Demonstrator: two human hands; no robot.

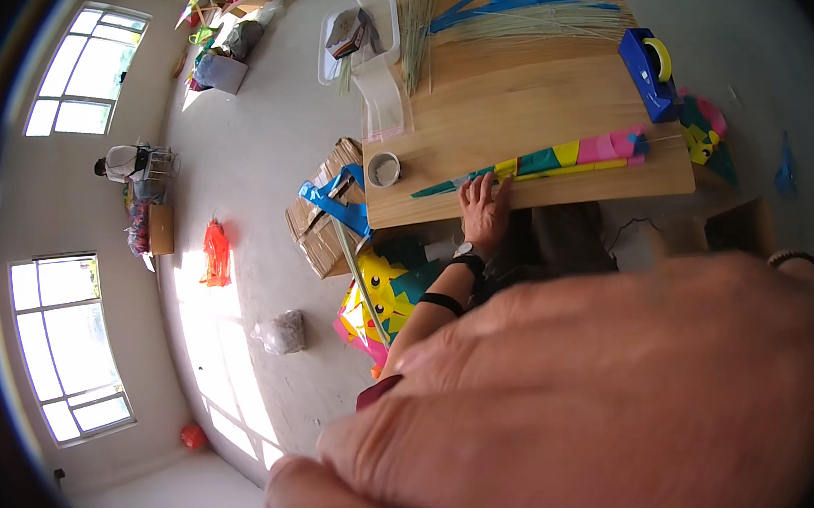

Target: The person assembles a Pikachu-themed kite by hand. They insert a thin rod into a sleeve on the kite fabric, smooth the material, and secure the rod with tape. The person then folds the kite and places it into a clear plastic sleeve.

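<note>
A long, narrow folded kite [565, 154] in green, yellow and pink lies along the near edge of the wooden table [509, 91]. On its left part rests my left hand [485, 213], fingers spread and pressing down, nothing gripped. My right hand [577, 384] looms very close and blurred, covering much of the lower picture. Its back and knuckles show, but the fingertips are hidden, so I cannot tell what they hold, if anything. Left of the kite's pointed end stands a small round tub or roll [384, 169].
Thin sticks [542, 26] and blue strips [526, 0] lie at the table's far side. A blue tape dispenser [649, 77] stands at the right edge. Beside the table are a white bin [325, 52], a cardboard box [315, 227] and colourful printed kites [381, 293] below the left edge.
</note>
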